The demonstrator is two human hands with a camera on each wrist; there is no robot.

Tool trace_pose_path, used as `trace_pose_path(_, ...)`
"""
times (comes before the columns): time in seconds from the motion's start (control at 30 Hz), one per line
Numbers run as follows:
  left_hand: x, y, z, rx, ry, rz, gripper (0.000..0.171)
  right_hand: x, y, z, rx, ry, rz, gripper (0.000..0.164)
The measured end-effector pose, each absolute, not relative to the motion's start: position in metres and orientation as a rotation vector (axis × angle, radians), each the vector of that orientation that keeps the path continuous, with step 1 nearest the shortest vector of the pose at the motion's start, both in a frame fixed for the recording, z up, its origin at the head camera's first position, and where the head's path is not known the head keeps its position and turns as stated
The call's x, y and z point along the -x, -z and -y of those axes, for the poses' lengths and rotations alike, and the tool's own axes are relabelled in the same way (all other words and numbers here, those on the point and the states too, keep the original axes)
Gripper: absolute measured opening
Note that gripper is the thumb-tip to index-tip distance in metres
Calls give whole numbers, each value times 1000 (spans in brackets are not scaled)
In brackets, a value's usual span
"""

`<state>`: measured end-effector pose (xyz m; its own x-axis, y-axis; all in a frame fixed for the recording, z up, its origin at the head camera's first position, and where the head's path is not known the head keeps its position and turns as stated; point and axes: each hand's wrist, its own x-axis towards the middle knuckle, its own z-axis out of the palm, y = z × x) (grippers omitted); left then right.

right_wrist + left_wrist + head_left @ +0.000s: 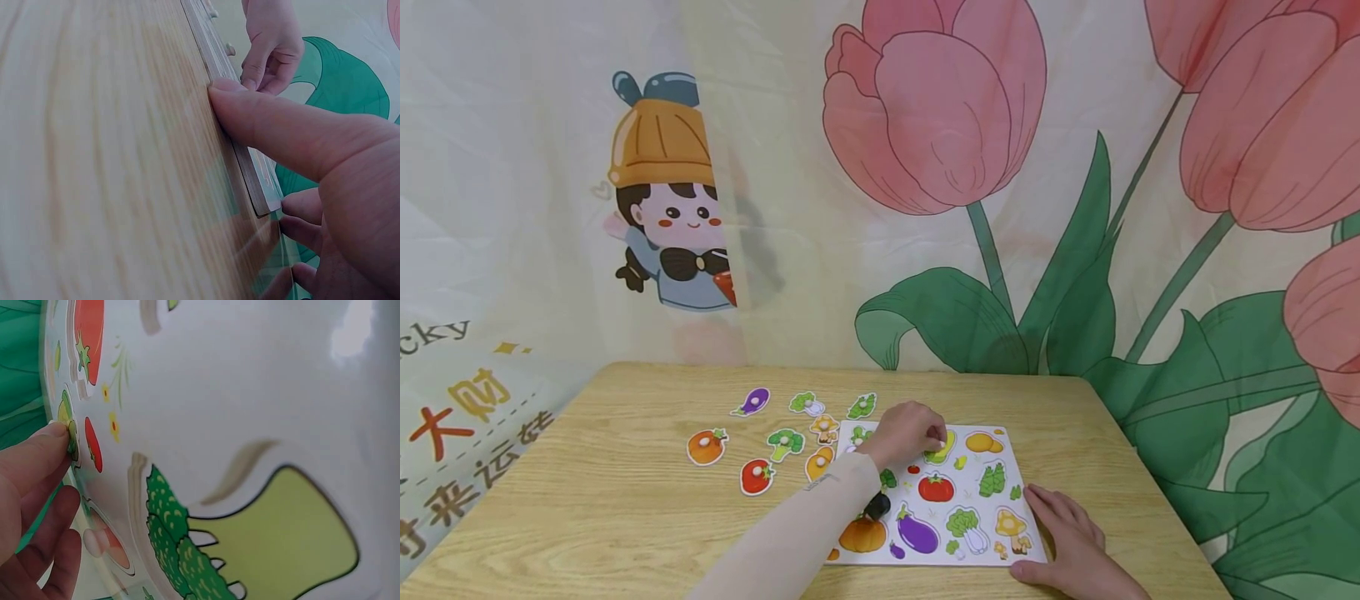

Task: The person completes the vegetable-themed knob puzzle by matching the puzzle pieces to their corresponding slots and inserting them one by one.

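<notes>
A white wooden vegetable puzzle board (902, 454) lies on the table. My left hand (907, 435) reaches over its far part and pinches the knob of a yellow-green vegetable puzzle piece (940, 454). In the left wrist view, thumb and finger meet at that piece (65, 411), which lies at its printed spot on the board; whether it is fully seated I cannot tell. My right hand (1071, 533) holds the near right corner of the board, thumb at the front edge and fingers along the right side. Printed broccoli (200, 550) shows close to the left wrist camera.
Loose knobbed pieces lie left of the board: an eggplant (752, 402), a bok choy (807, 404), a broccoli (785, 443), a tomato (756, 477), an orange pumpkin (706, 447) and several others. A printed curtain (775, 167) hangs behind the table (625, 500).
</notes>
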<state>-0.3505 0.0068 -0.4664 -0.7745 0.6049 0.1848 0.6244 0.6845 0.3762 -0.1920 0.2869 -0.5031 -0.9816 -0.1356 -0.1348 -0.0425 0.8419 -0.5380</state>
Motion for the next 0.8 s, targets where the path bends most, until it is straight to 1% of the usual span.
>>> trace_pose_path(0.4,349,466,-4,994,736,2876,2,191,505,-289,143,836,-2844,113)
trace_pose_path(0.6,348,455,5,974,725,2875,9,191,504,-290,154,845,-2843,112)
trace_pose_path(0.8,355,443,29,974,707,2836,12,191,504,-289,160,829,-2856,113)
